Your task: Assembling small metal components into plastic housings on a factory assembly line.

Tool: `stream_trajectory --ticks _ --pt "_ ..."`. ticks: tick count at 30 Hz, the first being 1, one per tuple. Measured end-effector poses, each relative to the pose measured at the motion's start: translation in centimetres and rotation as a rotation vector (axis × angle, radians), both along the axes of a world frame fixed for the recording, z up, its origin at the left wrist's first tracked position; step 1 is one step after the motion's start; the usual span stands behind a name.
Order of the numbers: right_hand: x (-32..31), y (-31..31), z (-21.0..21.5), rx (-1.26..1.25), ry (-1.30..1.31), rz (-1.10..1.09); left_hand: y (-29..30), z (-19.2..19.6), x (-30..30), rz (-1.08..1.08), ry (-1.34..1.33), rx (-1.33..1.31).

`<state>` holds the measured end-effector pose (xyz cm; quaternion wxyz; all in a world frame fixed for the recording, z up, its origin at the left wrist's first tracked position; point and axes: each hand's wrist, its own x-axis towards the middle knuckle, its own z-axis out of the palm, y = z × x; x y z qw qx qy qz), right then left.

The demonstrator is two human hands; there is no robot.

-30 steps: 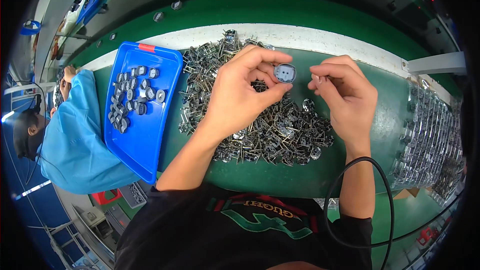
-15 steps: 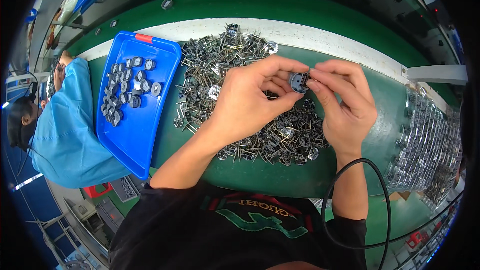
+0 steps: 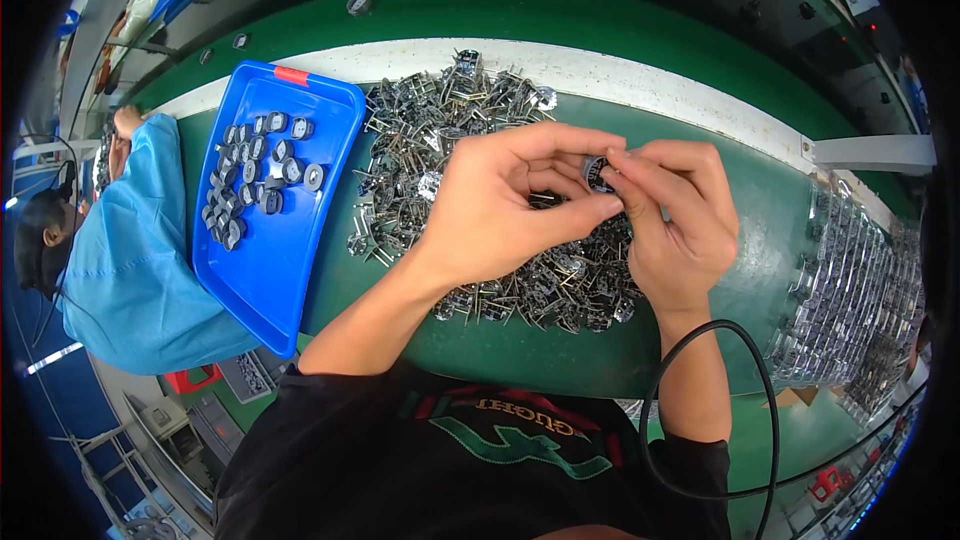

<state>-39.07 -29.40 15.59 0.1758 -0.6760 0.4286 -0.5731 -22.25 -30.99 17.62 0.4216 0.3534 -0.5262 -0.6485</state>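
Between my two hands, above a heap of parts, is a small grey round housing (image 3: 596,174) with dark insides. My left hand (image 3: 490,195) grips it between thumb and forefinger, the other fingers curled behind. From the other side, my right hand (image 3: 685,215) pinches at its edge; the fingertips hide whether a separate small piece is held there. Beneath both hands spreads the pile of small black and metal parts with long pins (image 3: 440,130). A blue tray (image 3: 265,285) to the left carries several grey round housings (image 3: 250,172).
Beyond a white ledge (image 3: 640,65) runs a green conveyor belt (image 3: 540,20) bearing scattered housings (image 3: 358,4). Stacked clear plastic trays (image 3: 835,290) stand at the right. A black cable (image 3: 772,390) loops by my right forearm. At far left sits a co-worker in light blue (image 3: 150,250).
My right hand has shifted slightly left and down, its fingers closer around the housing, which is now more covered. Housings on the belt have travelled right.
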Motion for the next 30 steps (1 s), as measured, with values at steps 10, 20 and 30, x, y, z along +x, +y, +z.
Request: stream_trajectory --ticks 10,20,30 --pt "-5.3 -1.3 1.7 0.608 0.392 0.255 -6.6 2.7 1.6 0.285 -0.269 -0.289" --pt "-5.7 -0.9 0.3 0.525 0.591 0.396 -24.7 -3.7 0.1 0.401 -0.855 -0.45" --pt "-5.6 -1.3 0.1 0.386 0.481 0.188 -28.0 -3.9 0.9 0.36 -1.096 -0.426"
